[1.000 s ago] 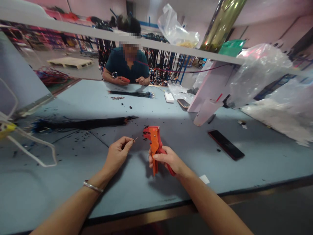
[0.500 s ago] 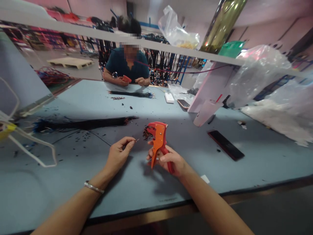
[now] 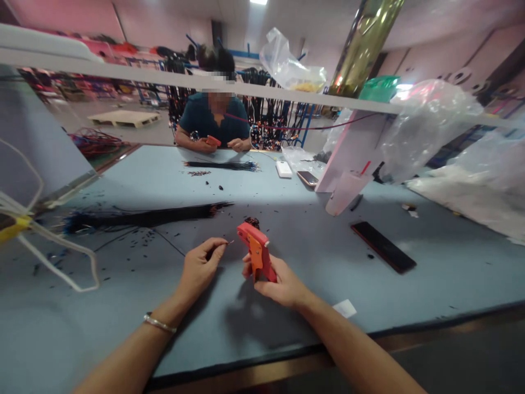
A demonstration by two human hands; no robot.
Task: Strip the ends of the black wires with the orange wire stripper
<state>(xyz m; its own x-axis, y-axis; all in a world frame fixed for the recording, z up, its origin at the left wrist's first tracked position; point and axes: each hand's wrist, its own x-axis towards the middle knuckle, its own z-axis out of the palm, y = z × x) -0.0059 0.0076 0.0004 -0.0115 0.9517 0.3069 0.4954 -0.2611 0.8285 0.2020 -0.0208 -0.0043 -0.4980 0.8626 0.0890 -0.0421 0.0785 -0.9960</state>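
Between thumb and fingers, my left hand (image 3: pixel 203 265) pinches a thin black wire (image 3: pixel 170 242); its pale bare tip sticks out to the right. My right hand (image 3: pixel 283 279) is wrapped round the handles of a red and orange wire stripper (image 3: pixel 256 249), held above the table with its head tilted up and left. A small gap separates the stripper from the wire's tip. Behind the stripper, a heap of small dark clippings (image 3: pixel 251 221) is partly hidden. Beyond my left hand lies a long bundle of black wires (image 3: pixel 151 216) with blue ends at the left.
A dark phone (image 3: pixel 383 246) lies to the right, near a white cup with a red straw (image 3: pixel 346 191). White bent tubing (image 3: pixel 92 262) stands at the left. Across the table, a person (image 3: pixel 215 120) holds a red tool. A shelf (image 3: pixel 176 79) crosses above.
The stripper has turned in my right hand, its head now tipped further left and its handles closer together. My left hand still pinches the wire. The view has tilted slightly upward.
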